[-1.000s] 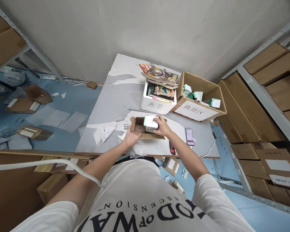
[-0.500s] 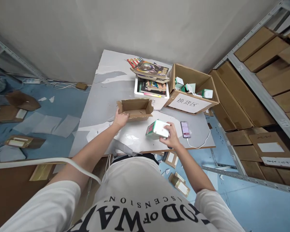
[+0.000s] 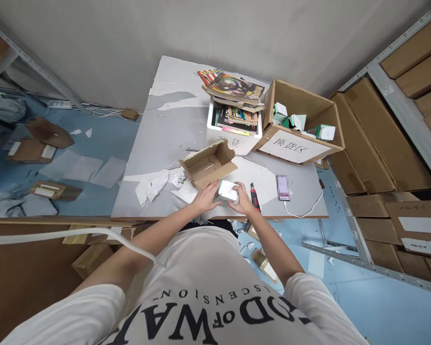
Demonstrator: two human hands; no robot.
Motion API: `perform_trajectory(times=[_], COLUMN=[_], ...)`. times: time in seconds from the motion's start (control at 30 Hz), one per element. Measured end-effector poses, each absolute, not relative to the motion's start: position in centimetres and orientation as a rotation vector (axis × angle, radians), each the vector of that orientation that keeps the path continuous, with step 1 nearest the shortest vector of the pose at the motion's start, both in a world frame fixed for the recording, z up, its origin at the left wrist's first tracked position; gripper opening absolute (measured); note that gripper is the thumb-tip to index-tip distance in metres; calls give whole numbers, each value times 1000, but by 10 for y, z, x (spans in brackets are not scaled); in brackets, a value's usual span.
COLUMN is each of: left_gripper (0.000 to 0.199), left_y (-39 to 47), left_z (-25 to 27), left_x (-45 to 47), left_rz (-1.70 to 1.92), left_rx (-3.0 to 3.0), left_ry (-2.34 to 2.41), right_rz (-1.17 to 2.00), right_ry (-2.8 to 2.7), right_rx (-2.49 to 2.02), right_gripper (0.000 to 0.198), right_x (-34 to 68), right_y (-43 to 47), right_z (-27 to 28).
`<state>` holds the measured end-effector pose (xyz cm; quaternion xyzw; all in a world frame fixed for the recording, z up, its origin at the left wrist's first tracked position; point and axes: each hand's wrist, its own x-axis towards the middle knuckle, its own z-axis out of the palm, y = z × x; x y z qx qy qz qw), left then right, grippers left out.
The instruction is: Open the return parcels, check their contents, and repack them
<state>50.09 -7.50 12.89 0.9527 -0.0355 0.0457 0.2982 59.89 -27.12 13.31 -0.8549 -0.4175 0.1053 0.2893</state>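
Note:
Near the table's front edge I hold a small white-and-green box (image 3: 228, 190) between both hands. My left hand (image 3: 207, 197) grips its left side, and my right hand (image 3: 242, 199) has its fingers on the right side. Just beyond my left hand lies an open brown cardboard box (image 3: 209, 165), tilted on the table, with nothing visible inside. A red-and-black utility knife (image 3: 255, 197) rests to the right of my right hand. Crumpled white paper (image 3: 154, 186) lies left of my left hand.
Books (image 3: 237, 88) are stacked in and over a white bin (image 3: 233, 139) at the back. Beside it stands a labelled carton (image 3: 301, 143) holding several white-and-green boxes. A phone (image 3: 283, 187) with a white cable lies at right. Shelves (image 3: 384, 86) with cartons stand farther right.
My left hand has let go of the brown cardboard box, which now sits turned and tilted, and has joined my right hand on the white-and-green box. The utility knife has come into view.

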Motion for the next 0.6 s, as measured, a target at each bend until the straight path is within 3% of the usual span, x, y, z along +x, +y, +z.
perform_trajectory(times=[0.27,0.5,0.6], left_gripper=[83,102,103], left_y=[-87,-96,-91], left_z=[152,158,157], left_x=[510,519,524], left_rz=[144,83,52], left_rx=[2721,2652,2694], left_ry=[-118,-67,-78], right_rz=[281,144,-10], right_ry=[-1267,-944,-980], right_rx=[-2346,-2229,-2526], right_gripper=[37,71,66], right_x=[603,586,580], right_y=[-260,-270,-273], right_z=[165,166,180])
